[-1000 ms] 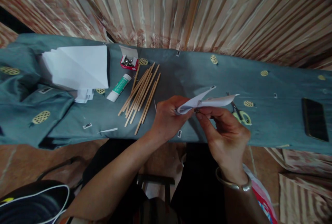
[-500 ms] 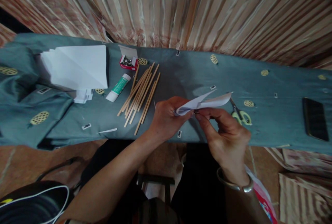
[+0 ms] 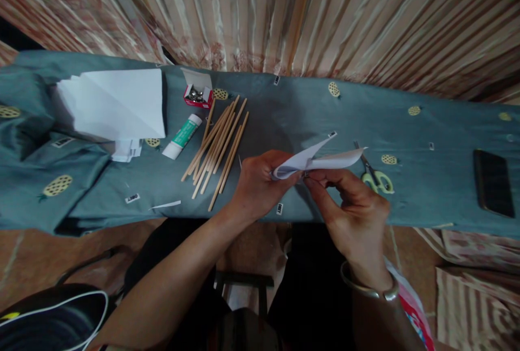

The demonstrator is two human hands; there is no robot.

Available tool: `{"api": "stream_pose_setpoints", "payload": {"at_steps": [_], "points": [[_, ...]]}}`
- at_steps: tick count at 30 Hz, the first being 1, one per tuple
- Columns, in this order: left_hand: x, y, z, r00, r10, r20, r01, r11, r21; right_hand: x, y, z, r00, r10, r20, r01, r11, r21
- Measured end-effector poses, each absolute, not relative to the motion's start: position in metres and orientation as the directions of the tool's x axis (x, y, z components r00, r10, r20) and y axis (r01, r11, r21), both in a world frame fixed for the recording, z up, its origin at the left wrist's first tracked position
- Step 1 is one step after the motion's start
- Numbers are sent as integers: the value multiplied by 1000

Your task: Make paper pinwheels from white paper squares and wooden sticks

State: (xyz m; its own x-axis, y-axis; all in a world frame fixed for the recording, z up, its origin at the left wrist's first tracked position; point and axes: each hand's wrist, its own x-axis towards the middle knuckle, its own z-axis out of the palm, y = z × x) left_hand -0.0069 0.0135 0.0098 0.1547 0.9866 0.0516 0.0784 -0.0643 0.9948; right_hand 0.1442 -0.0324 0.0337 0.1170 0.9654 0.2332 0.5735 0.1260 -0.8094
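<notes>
Seen from the head camera, both hands meet a little right of the frame's centre, over the near part of a worktop (image 3: 304, 110) draped in a blue-green cloth with yellow pineapple prints. The left hand (image 3: 262, 186) is clamped on a folded white paper (image 3: 296, 162), its thumb pressing along the lower edge. Two flaps of that paper spread towards the right, the farther one slanting up, the nearer one curling outwards. The right hand (image 3: 355, 207) has thumb and index finger pinched together at the paper's lower fold, around something small and dark, too little of which shows to name. A silvery bracelet (image 3: 376, 292) circles the right wrist.

At upper left lies a stack of white sheets (image 3: 122, 102), with small paper pieces (image 3: 127, 150) poking out below it. Just right of the stack, an opened red-and-white box (image 3: 197, 97) contains shiny metal bits. Left of centre, a green-and-white glue stick (image 3: 182, 137) rests slantwise beside a loose bundle of wooden sticks (image 3: 222, 145). A thin paper strip (image 3: 166, 205) lies near the front edge, lower left of the sticks. Scissors (image 3: 372, 172) with pale green handles lie just beyond the right hand, and a dark phone (image 3: 493, 183) lies at the far right.
</notes>
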Motion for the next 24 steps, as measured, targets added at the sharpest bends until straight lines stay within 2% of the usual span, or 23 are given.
{"api": "stream_pose_setpoints", "payload": {"at_steps": [8, 14, 24], "points": [[-7, 15, 10, 148, 988, 46, 31, -51, 998, 145, -31, 31, 126, 979, 163, 487, 83, -870], [-9, 14, 12, 154, 988, -1, 60, -8, 998, 146, -30, 29, 135, 986, 101, 395, 40, -918], [-9, 14, 11, 147, 989, -27, 62, 18, 998, 146, -28, 30, 138, 988, 65, 361, 11, -933]]}}
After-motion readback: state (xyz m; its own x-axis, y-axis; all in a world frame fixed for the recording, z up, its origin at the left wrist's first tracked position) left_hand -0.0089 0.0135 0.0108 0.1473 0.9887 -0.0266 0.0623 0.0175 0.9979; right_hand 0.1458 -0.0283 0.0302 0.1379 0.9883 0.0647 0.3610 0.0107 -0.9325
